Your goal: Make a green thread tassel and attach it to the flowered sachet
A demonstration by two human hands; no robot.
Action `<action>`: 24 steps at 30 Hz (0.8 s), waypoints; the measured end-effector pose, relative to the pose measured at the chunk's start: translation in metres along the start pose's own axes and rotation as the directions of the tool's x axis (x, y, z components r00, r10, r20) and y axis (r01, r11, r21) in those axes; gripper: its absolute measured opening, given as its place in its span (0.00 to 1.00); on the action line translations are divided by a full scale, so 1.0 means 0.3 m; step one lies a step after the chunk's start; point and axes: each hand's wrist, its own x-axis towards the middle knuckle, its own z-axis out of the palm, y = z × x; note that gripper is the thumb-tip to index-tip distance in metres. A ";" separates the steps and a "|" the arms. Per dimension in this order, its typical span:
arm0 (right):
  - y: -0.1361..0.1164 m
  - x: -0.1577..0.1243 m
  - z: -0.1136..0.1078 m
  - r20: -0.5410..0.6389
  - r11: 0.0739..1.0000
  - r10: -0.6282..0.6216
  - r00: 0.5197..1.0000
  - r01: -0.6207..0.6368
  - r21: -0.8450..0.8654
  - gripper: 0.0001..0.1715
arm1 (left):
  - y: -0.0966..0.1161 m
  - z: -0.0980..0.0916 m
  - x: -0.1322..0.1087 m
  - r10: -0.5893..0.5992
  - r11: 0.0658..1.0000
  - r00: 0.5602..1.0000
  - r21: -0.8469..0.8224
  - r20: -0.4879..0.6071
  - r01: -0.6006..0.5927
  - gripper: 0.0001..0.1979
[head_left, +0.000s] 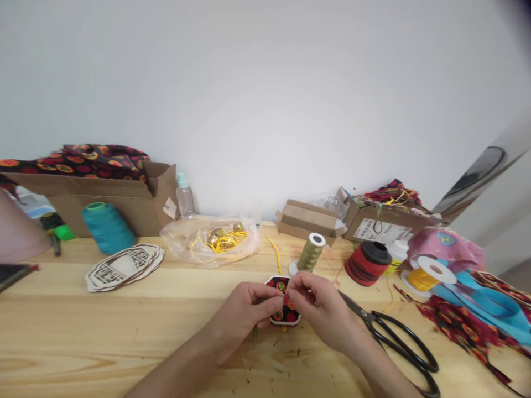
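Observation:
A small patch of dark fabric with red and orange round motifs (292, 316) lies between my hands, edged in white and shaped with cut corners. My left hand (257, 304) is pinched over its left side. From the right, my right hand (321, 304) pinches above the same patch, fingertips close to the left ones. Whatever is between the fingertips is too small to make out. A bit of green thread (255, 331) hangs below my left hand. A yellow twisted cord (274, 254) runs away from the patch's far edge, and a small yellow loop (284, 328) shows at its near edge.
Behind my hands stands an olive thread spool (312, 251). Black scissors (394, 337) lie by my right forearm. Red thread (363, 264), yellow cord (423, 279) and fabric scraps (460, 326) are right. Left are bells in plastic (224, 240), stacked cut-outs (124, 268) and a teal cone (108, 228).

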 end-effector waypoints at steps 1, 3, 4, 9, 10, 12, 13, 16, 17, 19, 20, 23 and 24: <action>0.002 0.002 0.009 -0.006 0.996 0.040 0.999 -0.040 0.080 0.07 | 0.001 0.000 0.001 0.002 1.000 1.000 -0.005 -0.007 -0.002 0.11; 0.002 0.006 0.023 0.010 0.954 0.124 0.992 -0.122 0.272 0.09 | 0.005 0.002 0.002 0.000 1.000 1.000 -0.006 -0.024 -0.001 0.11; 0.001 0.007 0.028 0.035 0.919 0.165 0.986 -0.167 0.358 0.10 | 0.006 0.002 0.001 0.000 1.000 1.000 -0.005 -0.031 -0.001 0.11; -0.007 0.010 0.016 0.193 0.761 0.302 0.934 -0.358 0.541 0.16 | 0.008 0.002 -0.005 -0.011 1.000 0.999 -0.012 -0.035 0.010 0.11; -0.008 0.011 0.011 0.209 0.749 0.304 0.930 -0.369 0.551 0.17 | 0.007 0.001 -0.007 -0.016 1.000 0.999 -0.011 -0.035 0.015 0.11; -0.009 0.013 0.003 0.219 0.761 0.287 0.933 -0.361 0.539 0.19 | 0.007 0.001 -0.008 -0.026 1.000 0.999 -0.011 -0.032 0.026 0.10; -0.008 0.014 0.001 0.210 0.783 0.276 0.938 -0.346 0.517 0.19 | 0.007 0.001 -0.008 -0.028 1.000 0.999 -0.012 -0.028 0.028 0.10; -0.003 0.017 0.003 0.152 0.847 0.245 0.957 -0.288 0.447 0.19 | 0.007 0.001 -0.006 -0.028 1.000 0.999 -0.006 -0.019 0.028 0.10; -0.001 0.016 0.006 0.139 0.852 0.241 0.961 -0.278 0.443 0.18 | 0.007 0.001 -0.005 -0.027 1.000 1.000 0.000 -0.015 0.027 0.10; 0.002 0.014 0.011 0.135 0.834 0.237 0.962 -0.273 0.479 0.18 | 0.006 0.002 -0.005 -0.028 1.000 1.000 0.009 -0.006 0.029 0.10; 0.003 0.013 0.013 0.142 0.812 0.240 0.960 -0.279 0.513 0.17 | 0.005 0.002 -0.004 -0.028 1.000 1.000 0.010 -0.001 0.028 0.11; 0.010 0.007 0.023 0.171 0.693 0.264 0.949 -0.310 0.651 0.13 | 0.001 0.003 -0.004 -0.023 1.000 1.000 -0.011 0.010 0.023 0.12; 0.014 0.006 0.028 0.189 0.633 0.272 0.944 -0.323 0.704 0.12 | -0.001 0.003 -0.003 -0.019 1.000 1.000 -0.019 0.006 0.019 0.12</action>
